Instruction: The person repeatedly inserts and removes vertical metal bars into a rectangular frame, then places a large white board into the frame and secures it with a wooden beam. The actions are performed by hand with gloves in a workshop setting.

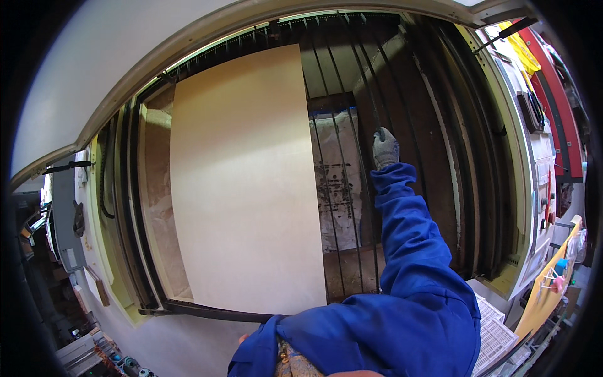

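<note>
My right hand [385, 149], in a grey knitted glove, reaches far forward in a blue sleeve. Its fingers are curled at one of the thin dark bars [367, 63] that run front to back across the machine bed, and they look closed on it. To the left of that hand a large pale plywood sheet [248, 182] lies flat over the bars, covering the left and middle of the bed. My left hand is out of sight; only a blue sleeve shows low in the picture.
A raised white lid [69, 75] arches over the bed, held by struts. Below the bars lies a stained pale sheet [339, 182]. Dark rails [468, 144] line the right side, next to a control panel [545, 201]. Printed papers [493, 333] lie at lower right.
</note>
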### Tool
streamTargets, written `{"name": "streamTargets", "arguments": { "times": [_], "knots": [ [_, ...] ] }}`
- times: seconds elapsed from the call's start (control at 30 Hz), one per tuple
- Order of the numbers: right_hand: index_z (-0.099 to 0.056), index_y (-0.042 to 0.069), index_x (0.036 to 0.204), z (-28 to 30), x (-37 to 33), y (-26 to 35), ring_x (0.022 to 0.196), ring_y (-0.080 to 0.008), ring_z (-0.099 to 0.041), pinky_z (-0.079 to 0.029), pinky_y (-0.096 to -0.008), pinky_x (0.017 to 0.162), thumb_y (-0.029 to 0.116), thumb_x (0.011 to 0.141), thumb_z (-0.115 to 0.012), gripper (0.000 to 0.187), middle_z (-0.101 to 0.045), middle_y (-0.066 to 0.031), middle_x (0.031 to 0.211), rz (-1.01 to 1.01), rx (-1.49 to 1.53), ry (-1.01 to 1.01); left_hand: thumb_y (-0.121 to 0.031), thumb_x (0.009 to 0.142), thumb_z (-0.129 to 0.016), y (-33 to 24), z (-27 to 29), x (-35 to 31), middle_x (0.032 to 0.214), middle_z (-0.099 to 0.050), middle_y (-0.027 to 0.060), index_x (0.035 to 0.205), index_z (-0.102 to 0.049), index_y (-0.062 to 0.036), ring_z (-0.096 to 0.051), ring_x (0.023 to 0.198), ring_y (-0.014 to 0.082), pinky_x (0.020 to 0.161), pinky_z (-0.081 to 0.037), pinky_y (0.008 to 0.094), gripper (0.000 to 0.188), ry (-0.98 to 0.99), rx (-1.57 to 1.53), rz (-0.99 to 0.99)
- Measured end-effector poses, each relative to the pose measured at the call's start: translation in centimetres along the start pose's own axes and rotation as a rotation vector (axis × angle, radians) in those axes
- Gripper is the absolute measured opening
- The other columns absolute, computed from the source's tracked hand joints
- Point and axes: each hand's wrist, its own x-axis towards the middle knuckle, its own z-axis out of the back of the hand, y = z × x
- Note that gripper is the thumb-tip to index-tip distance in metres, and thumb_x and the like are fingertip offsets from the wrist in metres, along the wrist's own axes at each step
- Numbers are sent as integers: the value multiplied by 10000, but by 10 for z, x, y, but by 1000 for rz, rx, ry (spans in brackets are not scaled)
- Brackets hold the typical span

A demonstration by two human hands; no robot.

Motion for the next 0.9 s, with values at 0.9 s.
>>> {"name": "streamTargets", "arguments": {
  "times": [0.9],
  "knots": [
    [-644,91,1118,-12,-3,-4,999,-389,-620,-502,-443,816,187,903,-563,249,-661,-193,1044,-39,-35,45,-10,781,-637,3,4,4,991,-634,133,1070,-641,-39,-623,894,252,787,-519,353,291,-18,-27,2]
  ]
}}
